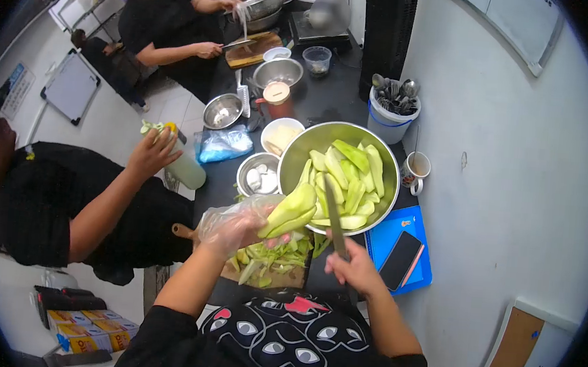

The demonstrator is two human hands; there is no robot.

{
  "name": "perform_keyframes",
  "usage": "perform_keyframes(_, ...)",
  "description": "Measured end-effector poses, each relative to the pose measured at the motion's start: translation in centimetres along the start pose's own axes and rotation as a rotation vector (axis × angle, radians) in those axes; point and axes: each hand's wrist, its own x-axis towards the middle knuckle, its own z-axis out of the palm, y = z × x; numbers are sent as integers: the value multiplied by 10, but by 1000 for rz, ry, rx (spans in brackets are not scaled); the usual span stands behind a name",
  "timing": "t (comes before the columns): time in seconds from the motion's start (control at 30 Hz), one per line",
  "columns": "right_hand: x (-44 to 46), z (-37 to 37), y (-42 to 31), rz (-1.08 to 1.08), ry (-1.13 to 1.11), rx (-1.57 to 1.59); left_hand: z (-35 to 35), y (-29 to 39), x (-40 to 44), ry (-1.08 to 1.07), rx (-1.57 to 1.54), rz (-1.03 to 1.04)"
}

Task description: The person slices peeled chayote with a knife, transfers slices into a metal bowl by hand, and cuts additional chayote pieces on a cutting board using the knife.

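Note:
My left hand (233,228), in a clear plastic glove, is wrapped round a peeled pale-green fruit (292,209) that looks like a green mango. Bare of any glove, my right hand (358,266) grips a knife (334,210) by its handle, the blade pointing away from me over a large metal bowl (393,166). Long pale-green wedges (354,157) fill much of that bowl. The knife blade is to the right of the fruit and looks apart from it. Below my left hand, green peelings (272,255) lie heaped on a wooden cutting board (287,278).
A small bowl with white pieces (259,181), a white bowl (291,127) and a blue plastic bag (223,144) stand left. Right are a mug (415,170), a cutlery bucket (392,125) and a phone (400,259) on a blue folder (418,277). Two co-workers stand nearby.

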Motion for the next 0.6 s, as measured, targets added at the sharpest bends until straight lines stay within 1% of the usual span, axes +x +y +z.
perform_keyframes(0.03, 8, 8, -12, -18, 34, 21, 3, -1, -11, 7, 23, -9)
perform_keyframes(0.07, 17, 14, -15, -60, 51, 107, 6, 0, -21, 14, 47, -15)
perform_keyframes(0.1, 19, 20, -16, -84, 73, 113, 9, 1, -29, 21, 76, -12)
perform_keyframes(0.17, 38, 35, -31, -179, 70, 109, 13, 1, -48, 129, 250, -30)
perform_keyframes(0.2, 42, 40, -34, -165, 67, 95, 14, 0, -64, 235, 381, -91)
perform_keyframes(0.23, 47, 45, -33, -163, 32, 143, 26, 13, -72, 239, 426, -142)
perform_keyframes(0.27, 46, 53, -39, -142, 9, 90, 17, 9, -76, 134, 408, -120)
perform_keyframes(0.3, 48, 58, -38, -145, -20, 62, 13, 6, -84, 143, 533, -85)
perform_keyframes(0.33, 52, 60, -32, -160, -48, 65, 19, 19, -88, 122, 523, -169)
perform_keyframes(0.37, 54, 62, -25, -181, -88, 102, -1, 6, -80, 61, 593, -204)
perform_keyframes(0.4, 56, 64, -24, -185, -116, 63, -3, 2, -87, 86, 882, 55)
perform_keyframes(0.47, 55, 74, -26, -216, -173, 70, 2, 7, -98, 160, 1018, 160)
perform_keyframes(0.53, 53, 80, -28, -218, -174, 74, 26, 30, -107, 239, 705, -122)
perform_keyframes(0.6, 51, 90, -33, -161, -144, 125, 46, 56, -120, 272, 619, -73)
